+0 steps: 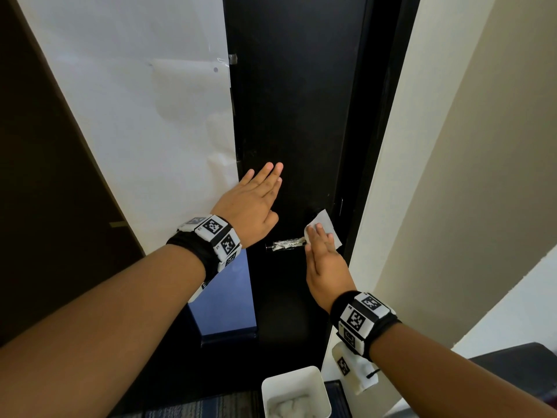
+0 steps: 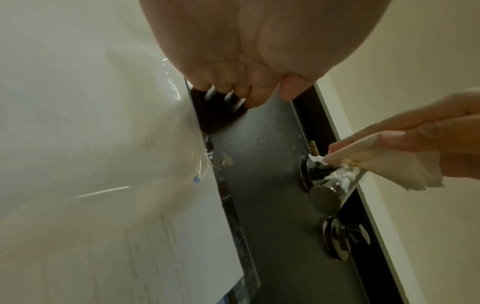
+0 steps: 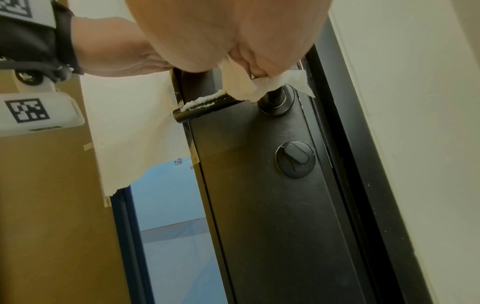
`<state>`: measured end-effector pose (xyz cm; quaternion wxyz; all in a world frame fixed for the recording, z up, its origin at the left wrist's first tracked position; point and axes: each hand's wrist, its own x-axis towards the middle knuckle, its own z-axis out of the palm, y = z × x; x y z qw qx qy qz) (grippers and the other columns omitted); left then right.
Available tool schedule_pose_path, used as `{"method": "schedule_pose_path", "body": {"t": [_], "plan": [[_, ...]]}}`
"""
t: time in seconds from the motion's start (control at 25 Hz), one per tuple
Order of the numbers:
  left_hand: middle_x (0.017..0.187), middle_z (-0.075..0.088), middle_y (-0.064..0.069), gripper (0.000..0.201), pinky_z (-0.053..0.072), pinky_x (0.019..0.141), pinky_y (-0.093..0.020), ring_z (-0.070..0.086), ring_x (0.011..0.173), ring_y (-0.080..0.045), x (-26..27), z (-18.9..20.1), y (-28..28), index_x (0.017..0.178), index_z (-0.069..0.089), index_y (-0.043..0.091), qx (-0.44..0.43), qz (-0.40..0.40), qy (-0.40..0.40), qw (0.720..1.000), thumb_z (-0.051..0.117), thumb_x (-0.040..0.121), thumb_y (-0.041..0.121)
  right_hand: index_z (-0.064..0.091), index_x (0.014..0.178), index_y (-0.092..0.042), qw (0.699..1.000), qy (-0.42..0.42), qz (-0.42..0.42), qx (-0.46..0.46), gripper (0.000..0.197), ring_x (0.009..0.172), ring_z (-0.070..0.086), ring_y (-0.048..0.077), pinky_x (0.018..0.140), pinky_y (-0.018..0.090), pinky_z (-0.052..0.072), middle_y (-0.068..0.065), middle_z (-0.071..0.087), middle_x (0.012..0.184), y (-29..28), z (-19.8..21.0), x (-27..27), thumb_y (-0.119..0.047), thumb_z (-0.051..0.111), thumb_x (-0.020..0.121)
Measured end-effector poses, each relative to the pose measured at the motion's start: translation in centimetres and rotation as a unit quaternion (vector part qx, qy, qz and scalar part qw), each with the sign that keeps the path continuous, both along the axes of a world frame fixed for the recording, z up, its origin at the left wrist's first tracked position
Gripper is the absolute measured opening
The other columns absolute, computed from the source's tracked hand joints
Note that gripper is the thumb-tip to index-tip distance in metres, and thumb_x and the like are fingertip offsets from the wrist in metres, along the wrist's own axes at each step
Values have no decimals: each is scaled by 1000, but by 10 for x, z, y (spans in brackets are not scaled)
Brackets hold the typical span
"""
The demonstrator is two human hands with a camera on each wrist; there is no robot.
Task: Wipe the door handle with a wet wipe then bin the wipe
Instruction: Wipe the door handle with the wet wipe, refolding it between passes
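the wet wipe (image 1: 325,221) looks thin, limp and damp, likely to bunch or slip unless pinched by a fold; it's draped over the inner end of the stiff door handle (image 1: 286,245), pinched under the right hand (image 1: 325,267); the left hand (image 1: 250,206) lies flat and open on the door (image 1: 301,101), with the bin (image 1: 266,393) on the floor below

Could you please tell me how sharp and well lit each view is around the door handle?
Head view: even light, sharp, the door handle small against the black door. Left wrist view: soft, the left hand a close blur, glare streaks on the paper. Right wrist view: handle clear, right hand blurred above the wet wipe.
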<state>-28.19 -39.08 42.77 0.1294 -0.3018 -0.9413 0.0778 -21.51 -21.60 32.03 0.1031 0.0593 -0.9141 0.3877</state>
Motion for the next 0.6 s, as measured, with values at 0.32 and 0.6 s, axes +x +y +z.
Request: {"method": "schedule_pose_path", "body": {"t": [0.32,0.6], "plan": [[161,-11,-7,63,-5,119,-35,-11,148,-19,-1,1,0,150,5,7,-6,-1,-2,1000,26,95,31,15,151,-14,1000,1,5,26,51,148,-1,24,115,25,4,7,7,161,-11,-2,1,-21,28,103],[160,-12,-7,63,-5,119,-35,-12,147,-18,0,3,-1,150,4,8,-4,0,-7,1000,26,95,30,15,151,-8,999,33,19,35,50,137,-11,9,115,23,-1,10,9,160,-26,2,5,-17,28,103]]}}
